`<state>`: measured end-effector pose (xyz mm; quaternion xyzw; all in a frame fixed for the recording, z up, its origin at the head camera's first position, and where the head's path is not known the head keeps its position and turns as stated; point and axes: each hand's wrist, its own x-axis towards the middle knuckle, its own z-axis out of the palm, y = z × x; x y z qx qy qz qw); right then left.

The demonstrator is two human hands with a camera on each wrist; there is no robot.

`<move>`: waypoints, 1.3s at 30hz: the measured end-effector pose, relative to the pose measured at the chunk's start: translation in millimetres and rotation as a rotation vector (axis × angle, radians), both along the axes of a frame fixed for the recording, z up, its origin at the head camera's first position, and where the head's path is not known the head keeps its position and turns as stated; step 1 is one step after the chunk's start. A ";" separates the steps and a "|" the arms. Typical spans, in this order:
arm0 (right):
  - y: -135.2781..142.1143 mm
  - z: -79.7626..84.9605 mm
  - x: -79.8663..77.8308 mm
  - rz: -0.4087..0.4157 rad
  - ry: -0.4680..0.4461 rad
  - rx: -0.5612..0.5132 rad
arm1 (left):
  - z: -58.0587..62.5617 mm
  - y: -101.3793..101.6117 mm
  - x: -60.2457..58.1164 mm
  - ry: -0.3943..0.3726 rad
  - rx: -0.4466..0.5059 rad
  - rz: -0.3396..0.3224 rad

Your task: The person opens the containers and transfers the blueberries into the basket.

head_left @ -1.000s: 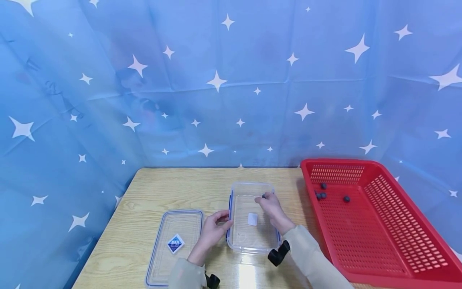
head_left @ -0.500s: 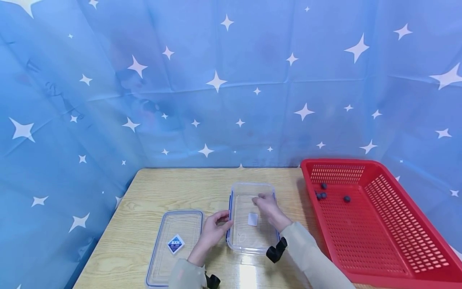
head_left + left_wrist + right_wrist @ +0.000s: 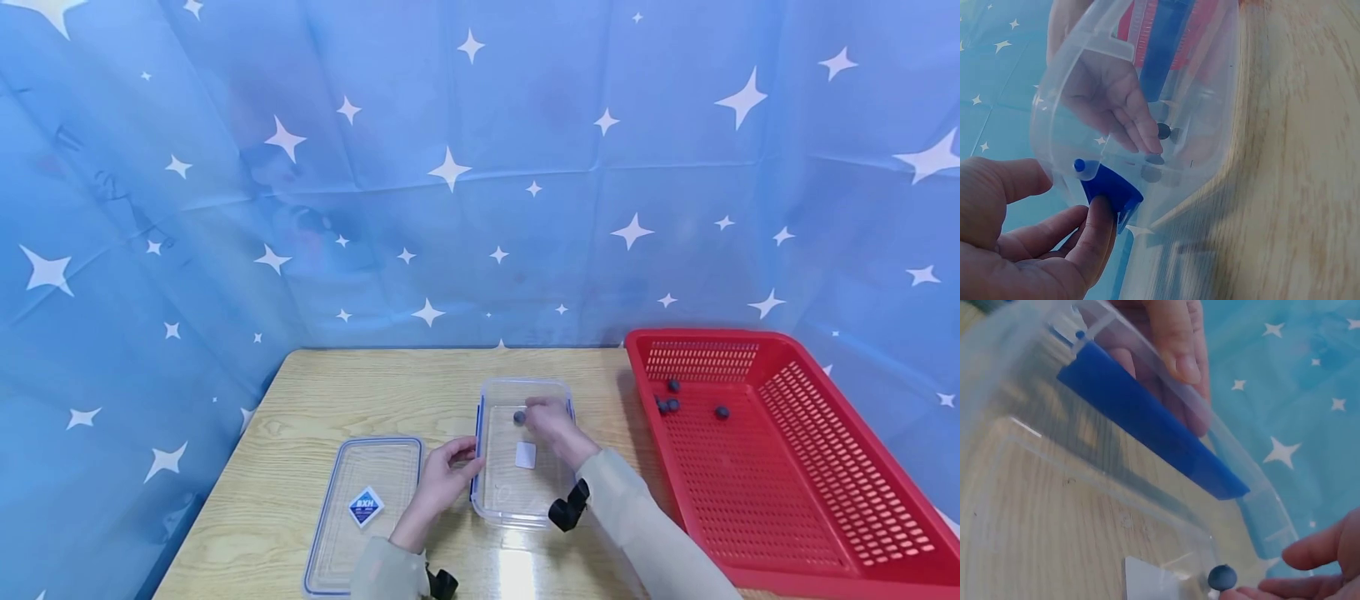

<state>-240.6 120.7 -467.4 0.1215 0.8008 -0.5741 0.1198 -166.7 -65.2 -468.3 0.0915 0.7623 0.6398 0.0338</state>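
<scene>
A clear plastic food container [image 3: 495, 500] with blue side latches stands at the middle of the table. My left hand [image 3: 444, 479] holds its left side, thumb at the rim and fingers by the blue latch [image 3: 1113, 194]. Inside the container, near its far end, lies a blueberry [image 3: 520, 417]. Over the container's far right part is my right hand [image 3: 553, 423], its thumb and fingers apart in the right wrist view. Its fingertips are right at the blueberry [image 3: 1222, 577] there. A white square label [image 3: 525, 455] shows on the container's bottom.
The container's clear lid [image 3: 339, 533], with a blue edge and a BXH sticker [image 3: 366, 507], lies flat at the left. A large red basket [image 3: 757, 500] stands at the right, with several blueberries [image 3: 722, 412] inside. A blue starry curtain [image 3: 465, 250] hangs behind the table.
My right hand has moved slightly left within the container and released a blueberry, which now shows beside its fingertips. My left hand has stayed at the container's left side.
</scene>
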 end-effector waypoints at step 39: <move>-20.6 -26.3 -24.8 -0.106 0.187 0.260 | -13.5 -0.4 -6.7 0.006 0.000 -0.003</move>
